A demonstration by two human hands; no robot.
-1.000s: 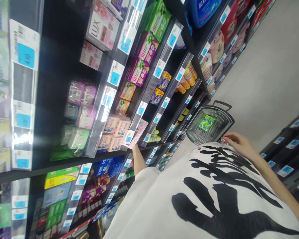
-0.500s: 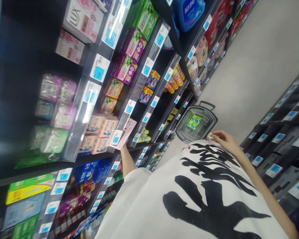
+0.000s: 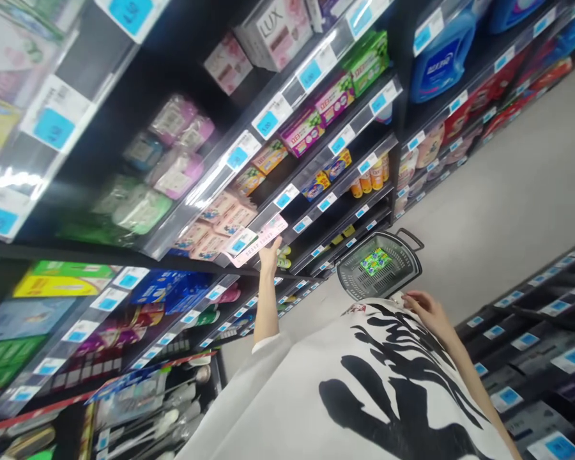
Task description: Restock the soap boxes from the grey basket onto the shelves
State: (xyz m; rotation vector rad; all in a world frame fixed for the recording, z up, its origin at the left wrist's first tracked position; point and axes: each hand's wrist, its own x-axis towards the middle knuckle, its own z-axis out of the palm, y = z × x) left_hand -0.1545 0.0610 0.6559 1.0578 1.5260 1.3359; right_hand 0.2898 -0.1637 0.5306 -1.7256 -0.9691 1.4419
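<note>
My left hand (image 3: 269,255) is raised to a shelf front and grips a flat pink pack (image 3: 261,239) by its lower end. The pack lies against the clear shelf rail, beside a row of similar pink packs (image 3: 215,223). My right hand (image 3: 424,305) rests low against my white printed shirt (image 3: 364,383), fingers curled; a small white thing shows at its fingertips, too small to name. A grey shopping basket (image 3: 381,282) stands on the floor ahead, with a green pack (image 3: 376,260) inside.
Black shelving (image 3: 124,255) with blue price tags fills the left side, stocked with soap boxes, pouches and bottles. Blue detergent jugs (image 3: 438,61) stand on the far shelves. A second shelf unit (image 3: 546,319) runs along the right. Grey floor (image 3: 508,191) forms the aisle between.
The view has tilted and swung, so the shelves look more level. My left hand now shows on the pink pack, still at the shelf rail. My right hand stays at my shirt.
</note>
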